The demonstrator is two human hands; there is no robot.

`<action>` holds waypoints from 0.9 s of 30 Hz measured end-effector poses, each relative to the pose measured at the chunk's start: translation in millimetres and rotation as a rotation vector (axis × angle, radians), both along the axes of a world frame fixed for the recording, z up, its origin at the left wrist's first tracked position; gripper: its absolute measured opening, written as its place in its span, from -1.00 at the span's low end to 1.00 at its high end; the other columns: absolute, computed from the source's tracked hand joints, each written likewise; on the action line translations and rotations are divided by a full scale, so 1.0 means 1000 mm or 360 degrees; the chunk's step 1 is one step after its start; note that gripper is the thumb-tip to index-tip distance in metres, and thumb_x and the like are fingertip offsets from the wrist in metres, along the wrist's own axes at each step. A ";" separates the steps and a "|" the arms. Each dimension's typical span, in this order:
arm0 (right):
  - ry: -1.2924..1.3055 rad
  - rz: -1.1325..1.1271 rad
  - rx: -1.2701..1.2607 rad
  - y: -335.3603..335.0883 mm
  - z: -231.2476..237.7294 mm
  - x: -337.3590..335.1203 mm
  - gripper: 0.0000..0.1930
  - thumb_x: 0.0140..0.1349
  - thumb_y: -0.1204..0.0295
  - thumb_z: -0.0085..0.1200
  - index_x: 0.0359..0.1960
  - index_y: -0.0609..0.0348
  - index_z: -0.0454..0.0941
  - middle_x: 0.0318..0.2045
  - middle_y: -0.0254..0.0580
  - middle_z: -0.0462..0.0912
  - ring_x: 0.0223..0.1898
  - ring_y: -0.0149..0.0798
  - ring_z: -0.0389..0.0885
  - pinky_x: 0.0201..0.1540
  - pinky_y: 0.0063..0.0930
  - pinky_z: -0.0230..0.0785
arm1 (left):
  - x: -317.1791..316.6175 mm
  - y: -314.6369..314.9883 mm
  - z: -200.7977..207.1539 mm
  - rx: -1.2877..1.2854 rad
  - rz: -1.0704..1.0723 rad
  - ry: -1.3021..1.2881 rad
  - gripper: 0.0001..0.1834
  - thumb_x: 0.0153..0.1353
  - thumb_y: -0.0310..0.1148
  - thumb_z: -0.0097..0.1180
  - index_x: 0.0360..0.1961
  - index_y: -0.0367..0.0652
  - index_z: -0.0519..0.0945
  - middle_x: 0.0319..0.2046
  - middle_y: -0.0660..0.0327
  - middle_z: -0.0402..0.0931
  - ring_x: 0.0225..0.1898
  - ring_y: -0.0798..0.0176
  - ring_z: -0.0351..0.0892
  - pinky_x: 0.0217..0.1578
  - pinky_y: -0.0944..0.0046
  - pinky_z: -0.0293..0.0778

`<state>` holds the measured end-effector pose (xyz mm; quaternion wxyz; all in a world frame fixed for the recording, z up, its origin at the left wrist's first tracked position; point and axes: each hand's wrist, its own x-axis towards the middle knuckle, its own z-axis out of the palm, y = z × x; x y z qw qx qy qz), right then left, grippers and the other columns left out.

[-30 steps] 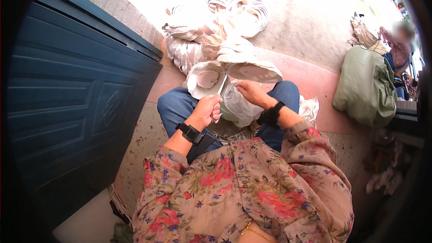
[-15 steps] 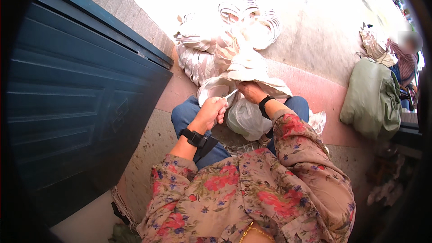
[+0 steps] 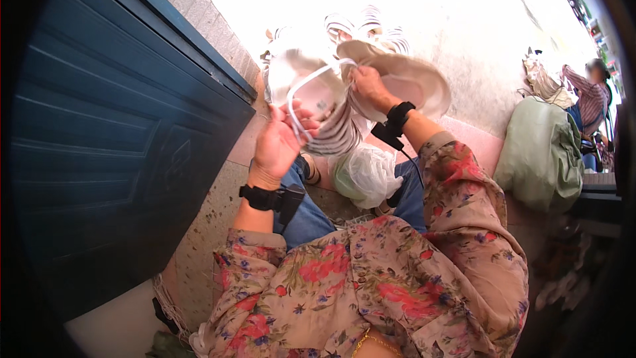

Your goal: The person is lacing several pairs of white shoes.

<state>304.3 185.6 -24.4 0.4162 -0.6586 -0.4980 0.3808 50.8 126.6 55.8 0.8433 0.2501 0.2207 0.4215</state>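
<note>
While the person (image 3: 371,252) sits with legs (image 3: 311,217) apart, a white strap (image 3: 307,82) bows over the pale stacked shells (image 3: 321,96) in front, its long curve rising away from the left hand (image 3: 281,140) and across to the right hand (image 3: 371,87). The left hand is open, fingers loosely spread against the strap's lower end, the nearer one there; the right hand looks closed on the inner edge of the right shell (image 3: 421,89), where the strap's upper end meets it. I can't tell whether those fingers pinch the strap too.
</note>
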 end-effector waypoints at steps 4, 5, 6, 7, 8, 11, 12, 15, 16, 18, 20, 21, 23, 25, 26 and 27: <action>0.0265 0.0060 -0.0071 -0.040 0.087 -0.017 -0.69 0.23 0.27 -0.17 -0.51 0.26 0.45 -0.73 -0.34 0.38 -0.69 -0.47 0.29 -0.59 -0.54 0.16 | 0.023 -0.025 -0.009 -0.0136 -0.0183 0.0016 -0.60 0.30 -0.13 -0.27 -0.03 -0.22 0.36 -0.11 0.15 0.42 -0.14 0.24 0.45 -0.12 0.24 0.38; 0.0329 0.0107 -0.0049 -0.052 0.102 -0.023 -0.70 0.24 0.28 -0.17 -0.50 0.24 0.44 -0.72 -0.40 0.37 -0.69 -0.55 0.26 -0.62 -0.62 0.11 | 0.029 -0.029 -0.011 0.0096 -0.0046 0.0414 -0.63 0.30 -0.17 -0.23 -0.05 -0.23 0.37 -0.13 0.19 0.42 -0.17 0.30 0.44 -0.14 0.30 0.37; 0.0320 0.0113 -0.0033 -0.061 0.110 -0.026 -0.70 0.24 0.28 -0.17 -0.50 0.24 0.44 -0.72 -0.40 0.37 -0.69 -0.55 0.26 -0.62 -0.62 0.11 | 0.032 -0.033 -0.011 0.0325 0.0098 0.0811 -0.66 0.29 -0.22 -0.19 -0.06 -0.24 0.39 -0.15 0.23 0.43 -0.19 0.36 0.43 -0.17 0.35 0.36; 0.0379 0.0125 -0.0020 -0.072 0.115 -0.029 -0.71 0.25 0.29 -0.18 -0.48 0.25 0.44 -0.72 -0.41 0.36 -0.68 -0.56 0.25 -0.62 -0.64 0.10 | 0.033 -0.036 -0.005 0.0593 0.0222 0.0924 -0.72 0.27 -0.28 -0.14 -0.12 -0.26 0.43 -0.24 0.29 0.45 -0.26 0.48 0.40 -0.24 0.48 0.33; 0.0439 0.0137 -0.0009 -0.082 0.119 -0.030 -0.71 0.27 0.30 -0.18 -0.46 0.26 0.44 -0.72 -0.42 0.35 -0.68 -0.56 0.23 -0.63 -0.65 0.08 | 0.032 -0.038 0.002 0.0601 0.0218 0.0921 -0.72 0.27 -0.28 -0.14 -0.12 -0.26 0.43 -0.24 0.29 0.45 -0.26 0.48 0.40 -0.24 0.48 0.33; 0.0335 0.0189 -0.0024 -0.118 0.138 -0.030 -0.72 0.28 0.28 -0.20 -0.39 0.23 0.47 -0.70 -0.46 0.36 -0.63 -0.59 0.23 -0.55 -0.71 0.10 | 0.029 -0.046 0.037 0.0966 0.0572 0.1108 -0.75 0.27 -0.29 -0.13 -0.22 -0.28 0.45 -0.35 0.31 0.46 -0.37 0.51 0.37 -0.32 0.52 0.33; 0.0295 0.0205 -0.0017 -0.130 0.141 -0.032 -0.72 0.28 0.28 -0.20 -0.37 0.24 0.48 -0.69 -0.46 0.37 -0.63 -0.59 0.23 -0.54 -0.72 0.11 | 0.029 -0.054 0.052 0.0977 0.0559 0.1100 -0.75 0.27 -0.29 -0.13 -0.22 -0.28 0.45 -0.35 0.31 0.46 -0.37 0.51 0.37 -0.32 0.52 0.33; 0.0352 0.0203 -0.0009 -0.166 0.153 -0.037 -0.71 0.29 0.29 -0.22 -0.36 0.24 0.48 -0.69 -0.45 0.36 -0.60 -0.61 0.25 -0.53 -0.73 0.10 | 0.035 -0.081 0.084 0.1369 0.1046 0.1078 -0.85 0.20 -0.45 -0.02 -0.27 -0.34 0.41 -0.36 0.20 0.43 -0.39 0.41 0.42 -0.36 0.43 0.36; 0.0350 0.0202 0.0010 -0.176 0.159 -0.038 -0.72 0.29 0.29 -0.22 -0.37 0.24 0.47 -0.68 -0.46 0.35 -0.59 -0.61 0.25 -0.53 -0.73 0.10 | 0.037 -0.090 0.092 0.1375 0.1031 0.1067 -0.85 0.20 -0.45 -0.02 -0.27 -0.34 0.41 -0.36 0.20 0.43 -0.39 0.41 0.42 -0.36 0.43 0.36; 0.0316 0.0165 0.0029 -0.192 0.173 -0.040 -0.73 0.29 0.30 -0.21 -0.37 0.23 0.47 -0.68 -0.47 0.35 -0.58 -0.62 0.25 -0.52 -0.73 0.10 | 0.039 -0.103 0.110 0.1843 0.1011 0.1338 -0.84 0.20 -0.44 -0.02 -0.27 -0.33 0.40 -0.44 0.18 0.43 -0.45 0.42 0.41 -0.37 0.46 0.36; 0.0285 0.0125 0.0052 -0.206 0.180 -0.043 -0.74 0.29 0.31 -0.20 -0.37 0.22 0.47 -0.67 -0.48 0.35 -0.57 -0.62 0.25 -0.51 -0.73 0.11 | 0.041 -0.113 0.137 0.1707 0.0902 0.0994 -0.84 0.21 -0.41 -0.04 -0.29 -0.33 0.39 -0.53 0.21 0.43 -0.52 0.41 0.39 -0.41 0.47 0.35; 0.0368 0.0094 0.0084 -0.213 0.182 -0.045 -0.76 0.28 0.31 -0.18 -0.37 0.21 0.47 -0.65 -0.49 0.35 -0.56 -0.63 0.26 -0.49 -0.73 0.12 | 0.040 -0.112 0.151 0.1455 0.0707 0.0779 -0.84 0.22 -0.40 -0.05 -0.30 -0.32 0.39 -0.57 0.22 0.42 -0.55 0.42 0.39 -0.42 0.46 0.35; 0.0512 0.0090 0.0082 -0.233 0.173 -0.043 -0.78 0.25 0.31 -0.12 -0.33 0.21 0.47 -0.58 -0.50 0.39 -0.52 -0.63 0.29 -0.44 -0.75 0.16 | 0.038 -0.111 0.171 0.1058 0.0403 0.0496 -0.84 0.25 -0.40 -0.12 -0.33 -0.31 0.38 -0.56 0.22 0.43 -0.56 0.40 0.39 -0.43 0.44 0.37; 0.0545 0.0129 0.0065 -0.256 0.156 -0.035 -0.79 0.24 0.34 -0.11 -0.32 0.24 0.46 -0.55 -0.49 0.41 -0.50 -0.62 0.30 -0.44 -0.72 0.20 | 0.048 -0.095 0.173 0.0692 0.0229 0.0160 -0.86 0.25 -0.40 -0.13 -0.34 -0.27 0.36 -0.55 0.21 0.41 -0.53 0.35 0.40 -0.45 0.38 0.38; 0.0585 0.0204 0.0053 -0.263 0.153 -0.037 -0.80 0.22 0.37 -0.11 -0.31 0.27 0.46 -0.53 -0.48 0.43 -0.48 -0.62 0.32 -0.43 -0.70 0.23 | 0.043 -0.082 0.170 0.0577 0.0159 0.0031 -0.87 0.25 -0.40 -0.14 -0.34 -0.25 0.36 -0.56 0.20 0.41 -0.53 0.33 0.41 -0.43 0.34 0.40; 0.0587 0.0188 0.0042 -0.269 0.150 -0.038 -0.80 0.22 0.37 -0.13 -0.30 0.25 0.46 -0.54 -0.47 0.44 -0.48 -0.61 0.34 -0.42 -0.71 0.22 | 0.042 -0.070 0.163 0.0472 0.0184 0.0084 -0.89 0.25 -0.41 -0.15 -0.32 -0.24 0.32 -0.45 0.13 0.41 -0.48 0.24 0.46 -0.36 0.26 0.44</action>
